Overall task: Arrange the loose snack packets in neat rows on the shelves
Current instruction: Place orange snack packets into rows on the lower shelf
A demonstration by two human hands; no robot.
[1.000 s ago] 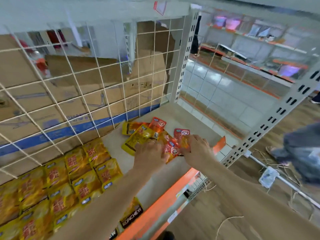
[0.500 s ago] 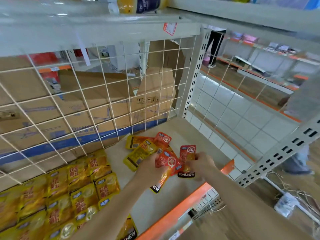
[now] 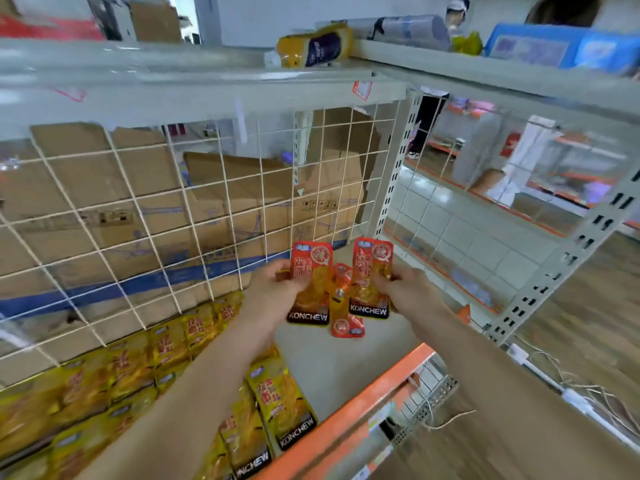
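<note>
My left hand [image 3: 277, 289] grips a red KONCHEW snack packet [image 3: 309, 285] held upright above the shelf [image 3: 332, 362]. My right hand [image 3: 403, 289] grips a second red packet [image 3: 370, 278], also upright. Between them a third red packet [image 3: 343, 306] hangs upside down; which hand holds it I cannot tell. Yellow KONCHEW packets [image 3: 138, 368] lie in rows on the left half of the shelf, with one yellow packet [image 3: 280, 407] near the orange front edge [image 3: 367, 407]. My arms hide the shelf's middle.
A white wire grid [image 3: 173, 220] backs the shelf, with cardboard boxes [image 3: 242, 195] behind it. A wire side panel [image 3: 450, 216] and a perforated upright [image 3: 561, 265] close the right end. The upper shelf [image 3: 207, 91] hangs overhead with goods on top.
Both hands have lifted the red packets off the loose pile on the shelf and raised them upright. The camera has tilted up, bringing the upper shelf into view.
</note>
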